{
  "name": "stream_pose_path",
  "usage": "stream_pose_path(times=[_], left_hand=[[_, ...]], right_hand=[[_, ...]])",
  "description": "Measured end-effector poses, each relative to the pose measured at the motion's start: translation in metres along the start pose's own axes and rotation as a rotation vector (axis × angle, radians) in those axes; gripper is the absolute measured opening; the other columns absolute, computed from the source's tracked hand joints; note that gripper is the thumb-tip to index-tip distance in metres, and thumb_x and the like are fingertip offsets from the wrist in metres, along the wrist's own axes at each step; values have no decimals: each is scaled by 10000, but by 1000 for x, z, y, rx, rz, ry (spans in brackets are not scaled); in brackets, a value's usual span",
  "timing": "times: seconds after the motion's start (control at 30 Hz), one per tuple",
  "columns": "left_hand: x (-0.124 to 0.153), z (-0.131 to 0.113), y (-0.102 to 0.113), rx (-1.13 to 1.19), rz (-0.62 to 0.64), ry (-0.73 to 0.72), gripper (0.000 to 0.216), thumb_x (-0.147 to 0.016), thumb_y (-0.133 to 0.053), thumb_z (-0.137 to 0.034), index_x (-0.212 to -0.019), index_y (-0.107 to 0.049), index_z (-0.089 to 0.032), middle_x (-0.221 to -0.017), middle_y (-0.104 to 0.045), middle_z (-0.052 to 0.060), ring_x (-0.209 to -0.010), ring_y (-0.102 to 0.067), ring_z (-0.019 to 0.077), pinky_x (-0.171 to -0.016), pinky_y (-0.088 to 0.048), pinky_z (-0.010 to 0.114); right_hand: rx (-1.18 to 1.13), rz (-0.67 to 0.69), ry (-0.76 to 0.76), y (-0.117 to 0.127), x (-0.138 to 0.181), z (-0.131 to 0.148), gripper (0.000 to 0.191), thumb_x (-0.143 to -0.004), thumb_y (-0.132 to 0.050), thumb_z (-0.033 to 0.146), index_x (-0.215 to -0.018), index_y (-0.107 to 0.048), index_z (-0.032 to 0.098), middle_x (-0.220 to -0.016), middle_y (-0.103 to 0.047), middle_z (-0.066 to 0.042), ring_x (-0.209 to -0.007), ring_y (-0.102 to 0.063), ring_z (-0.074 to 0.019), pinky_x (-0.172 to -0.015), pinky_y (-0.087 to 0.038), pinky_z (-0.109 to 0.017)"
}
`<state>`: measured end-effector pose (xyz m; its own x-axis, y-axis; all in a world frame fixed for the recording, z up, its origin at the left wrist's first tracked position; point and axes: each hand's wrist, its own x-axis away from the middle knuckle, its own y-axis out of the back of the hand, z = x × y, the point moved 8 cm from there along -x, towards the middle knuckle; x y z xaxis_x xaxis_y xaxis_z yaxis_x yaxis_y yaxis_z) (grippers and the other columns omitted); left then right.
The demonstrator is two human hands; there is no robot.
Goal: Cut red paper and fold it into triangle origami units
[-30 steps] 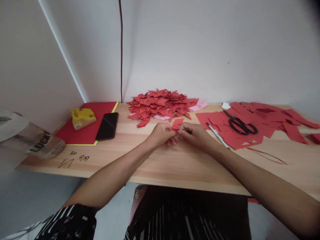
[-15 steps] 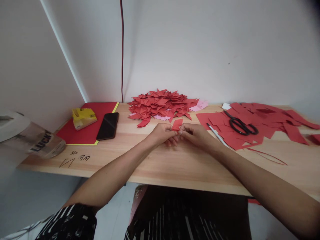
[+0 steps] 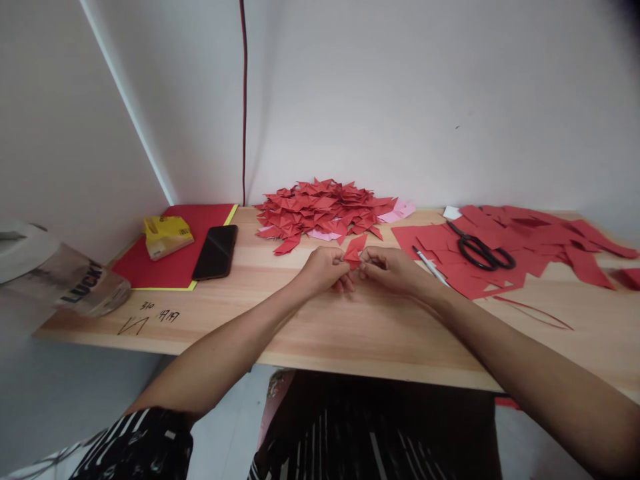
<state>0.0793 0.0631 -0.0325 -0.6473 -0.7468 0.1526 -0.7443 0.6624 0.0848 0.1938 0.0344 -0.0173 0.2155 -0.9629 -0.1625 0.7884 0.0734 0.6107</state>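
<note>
A small folded red paper piece (image 3: 355,251) is pinched between both of my hands just above the wooden table (image 3: 320,327). My left hand (image 3: 325,268) grips its left side with curled fingers. My right hand (image 3: 390,269) grips its right side, fingertips pressed together. Behind the hands lies a heap of folded red paper triangles (image 3: 325,208) with a few pink ones mixed in.
Cut red paper sheets (image 3: 525,247) cover the table's right part, with black scissors (image 3: 480,248) and a pen (image 3: 433,268) on them. At the left a black phone (image 3: 216,251) and a yellow packet (image 3: 167,235) rest on a red sheet (image 3: 175,257). A wall stands behind.
The red piece between my fingers has been pressed narrower and stands more upright. Both hands stay in nearly the same place.
</note>
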Motion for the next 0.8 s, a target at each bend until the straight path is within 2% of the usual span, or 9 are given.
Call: stream_pose_path(times=[0.17, 0.37, 0.6, 0.67, 0.8], left_hand=[[0, 2, 3, 31, -18, 23, 195, -818, -512, -4, -653, -518, -106, -603, -664, 33, -474, -655, 117, -404, -432, 154], [-1, 4, -2, 41, -5, 11, 153, -840, -520, -35, -706, -531, -109, -606, -668, 26, -476, -660, 126, -394, -436, 156], [-3, 5, 2, 40, -31, 48, 180, -817, -555, -24, -663, -518, -109, -585, -665, 27, -471, -653, 118, -391, -434, 148], [-3, 5, 3, 45, -33, 28, 180, -815, -548, -25, -663, -514, -114, -591, -669, 28, -476, -656, 120, -389, -438, 152], [-3, 6, 2, 34, -33, -34, 134, -812, -595, -79, -705, -523, -114, -616, -681, 36, -481, -662, 124, -393, -441, 150]], right_hand=[[-75, 37, -23, 0, 0, 2, 104, -799, -541, 273, -735, -555, 192, -706, -644, -15, -628, -546, -143, -596, -404, -272], [5, -65, -49, 1, 0, -1, 157, -783, -545, 267, -647, -504, 199, -581, -464, 44, -528, -394, -105, -509, -289, -247], [-30, 25, -7, -1, -1, -2, 93, -796, -518, 239, -738, -577, 194, -724, -653, -11, -647, -562, -143, -599, -399, -260], [-48, 27, -14, -1, -1, -3, 119, -818, -534, 290, -751, -568, 198, -712, -646, -6, -625, -552, -139, -580, -392, -257], [5, -46, -34, 1, -2, -3, 186, -808, -563, 329, -681, -518, 202, -606, -536, 34, -534, -447, -109, -514, -325, -241]])
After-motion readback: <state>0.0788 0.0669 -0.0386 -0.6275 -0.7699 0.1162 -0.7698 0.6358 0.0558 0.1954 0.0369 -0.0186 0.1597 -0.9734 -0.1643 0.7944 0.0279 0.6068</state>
